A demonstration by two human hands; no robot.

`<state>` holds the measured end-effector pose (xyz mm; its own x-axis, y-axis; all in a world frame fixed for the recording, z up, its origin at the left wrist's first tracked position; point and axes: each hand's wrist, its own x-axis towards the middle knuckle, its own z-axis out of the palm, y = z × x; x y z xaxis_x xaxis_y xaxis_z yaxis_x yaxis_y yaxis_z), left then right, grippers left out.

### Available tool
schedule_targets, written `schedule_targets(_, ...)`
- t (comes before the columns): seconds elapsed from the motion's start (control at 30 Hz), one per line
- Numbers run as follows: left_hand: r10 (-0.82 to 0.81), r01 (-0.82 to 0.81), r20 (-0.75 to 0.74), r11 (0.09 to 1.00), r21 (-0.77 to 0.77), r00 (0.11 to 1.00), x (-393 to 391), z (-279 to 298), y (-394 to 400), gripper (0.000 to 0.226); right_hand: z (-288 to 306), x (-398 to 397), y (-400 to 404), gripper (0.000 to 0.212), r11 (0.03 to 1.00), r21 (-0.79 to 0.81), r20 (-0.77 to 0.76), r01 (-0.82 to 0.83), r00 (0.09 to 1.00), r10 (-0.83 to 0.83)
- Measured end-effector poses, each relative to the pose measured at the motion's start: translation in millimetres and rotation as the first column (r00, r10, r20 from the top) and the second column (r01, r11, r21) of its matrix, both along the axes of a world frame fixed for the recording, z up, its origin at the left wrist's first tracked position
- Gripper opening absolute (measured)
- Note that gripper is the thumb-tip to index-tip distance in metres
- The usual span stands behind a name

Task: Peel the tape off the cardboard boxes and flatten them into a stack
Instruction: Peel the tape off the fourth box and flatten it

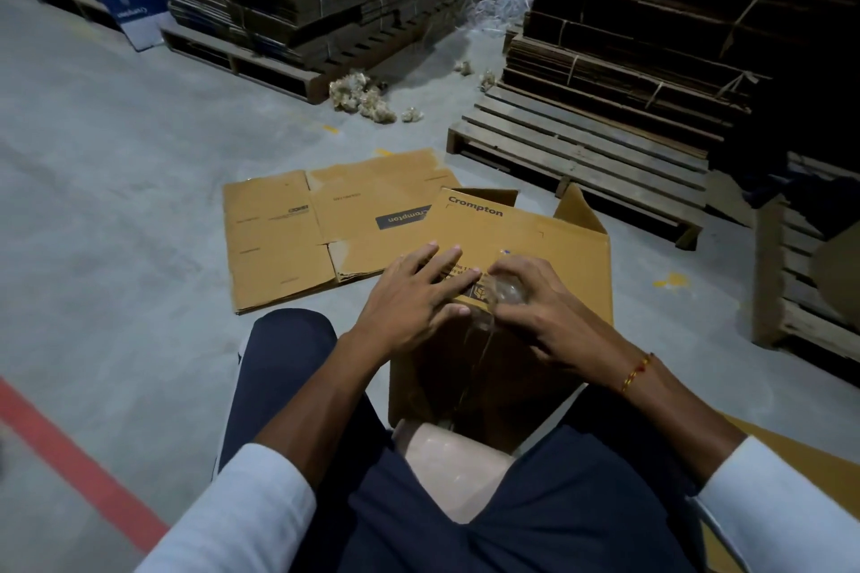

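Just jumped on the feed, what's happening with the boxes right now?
A seated person is stripping clear tape off a Crompton cardboard box that stands between their knees. The left hand lies flat on the box, steadying it, while the right hand grips the bunched-up tape and a strand of it runs down the box's near side. One flattened box already lies on the floor just beyond.
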<state>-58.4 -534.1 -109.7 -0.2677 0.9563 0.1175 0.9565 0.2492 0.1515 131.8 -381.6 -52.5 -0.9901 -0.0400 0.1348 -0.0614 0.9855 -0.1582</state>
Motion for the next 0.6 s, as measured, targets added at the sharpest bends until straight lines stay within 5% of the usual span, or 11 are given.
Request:
schedule_targets(0.33, 0.037, -0.038, 0.026, 0.999, 0.033, 0.999, 11, -5, -1, 0.064, -9, 25, -6, 0.045, 0.996, 0.090, -0.093, 0.003, 0.996, 0.005)
schedule_targets(0.5, 0.032, -0.034, 0.082, 0.999, 0.021, 0.996, 11, -5, -5, 0.065, -23, 34, -11, 0.035, 0.987, -0.081, -0.236, 0.136, 0.960, -0.151)
schedule_targets(0.6, 0.038, -0.039, 0.090, 0.999, 0.014, 0.995, 18, -1, -3, 0.060, -26, 36, -18, 0.058, 0.936, -0.263, -0.276, 0.236, 0.911, -0.307)
